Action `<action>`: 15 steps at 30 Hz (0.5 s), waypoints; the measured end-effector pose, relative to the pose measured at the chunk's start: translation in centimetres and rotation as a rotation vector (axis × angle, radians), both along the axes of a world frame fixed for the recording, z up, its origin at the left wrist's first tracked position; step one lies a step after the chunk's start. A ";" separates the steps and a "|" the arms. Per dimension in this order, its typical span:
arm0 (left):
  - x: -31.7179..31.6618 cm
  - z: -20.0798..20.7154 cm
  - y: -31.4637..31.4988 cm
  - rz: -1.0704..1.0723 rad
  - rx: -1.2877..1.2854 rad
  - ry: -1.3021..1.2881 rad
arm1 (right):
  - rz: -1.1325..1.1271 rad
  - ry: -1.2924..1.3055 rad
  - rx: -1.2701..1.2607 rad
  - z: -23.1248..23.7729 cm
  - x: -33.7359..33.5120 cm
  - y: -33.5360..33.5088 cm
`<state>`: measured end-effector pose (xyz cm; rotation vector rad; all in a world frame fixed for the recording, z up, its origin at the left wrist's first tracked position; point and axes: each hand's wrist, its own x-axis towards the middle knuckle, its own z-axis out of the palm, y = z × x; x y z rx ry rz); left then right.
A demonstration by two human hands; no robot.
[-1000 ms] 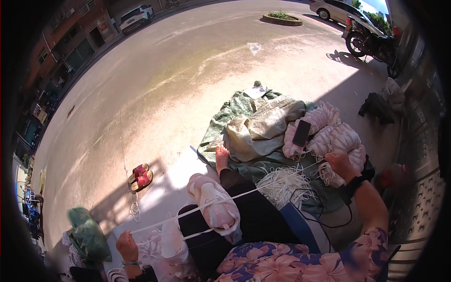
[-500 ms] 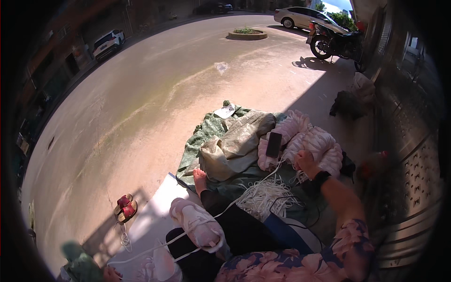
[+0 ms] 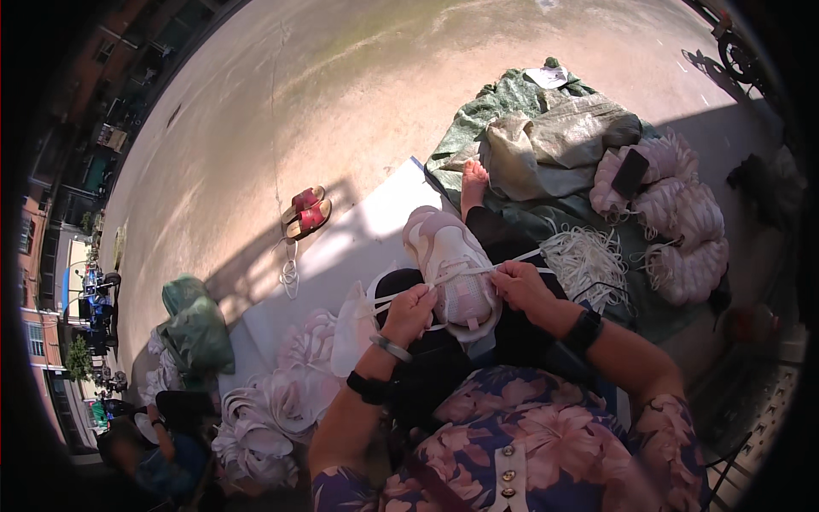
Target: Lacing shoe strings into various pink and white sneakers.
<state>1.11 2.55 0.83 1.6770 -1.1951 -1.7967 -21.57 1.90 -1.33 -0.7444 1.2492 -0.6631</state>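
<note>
A pale pink and white sneaker (image 3: 456, 273) lies across my lap, its heel end towards me. A white shoelace (image 3: 465, 272) crosses its opening and is drawn out to both sides. My left hand (image 3: 409, 314) is closed on the lace at the sneaker's left edge. At the right edge my right hand (image 3: 522, 288) pinches the lace too, and a length of it runs on past the wrist. To the right lies a tangled heap of loose white laces (image 3: 589, 264).
Bundled pale pink shoes or uppers (image 3: 674, 196) lie at the right with a phone (image 3: 630, 173) on top. Green sacking (image 3: 473, 107) spreads ahead. Red sandals (image 3: 307, 213) stand at the left, near a green bag (image 3: 196, 324). Another person (image 3: 158, 452) sits lower left beside white-pink pieces (image 3: 286, 397).
The view has swung down and to the left. My right hand has left the pink bundle and my left hand the lower left; both now hold the lace at the sneaker.
</note>
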 end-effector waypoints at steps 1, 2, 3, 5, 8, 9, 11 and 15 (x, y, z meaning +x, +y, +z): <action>-0.3 -1.0 -0.2 0.002 0.008 -0.004 | 0.002 -0.004 0.008 -0.7 0.5 -0.5; -0.5 -2.1 -0.4 0.031 -0.172 -0.051 | -0.038 -0.027 -0.040 -0.9 1.2 -1.1; -0.5 -3.1 -0.7 0.059 -0.352 -0.099 | -0.079 -0.049 -0.088 -1.0 1.6 -1.6; -0.8 -3.2 -2.1 0.100 -0.275 -0.076 | -0.092 -0.090 -0.144 -0.9 1.9 -2.6; -1.5 -2.7 -3.5 0.231 -0.214 0.016 | -0.162 -0.127 -0.163 -1.7 2.0 -3.3; -1.7 -2.2 -3.3 0.231 -0.211 0.016 | -0.164 -0.159 -0.161 -1.8 1.7 -3.4; -1.9 -1.0 -3.0 0.281 -0.205 0.031 | -0.161 -0.192 -0.155 -1.6 1.1 -3.1; -0.8 -0.8 -1.9 0.310 -0.183 0.057 | -0.147 -0.133 -0.123 -1.0 0.7 -2.2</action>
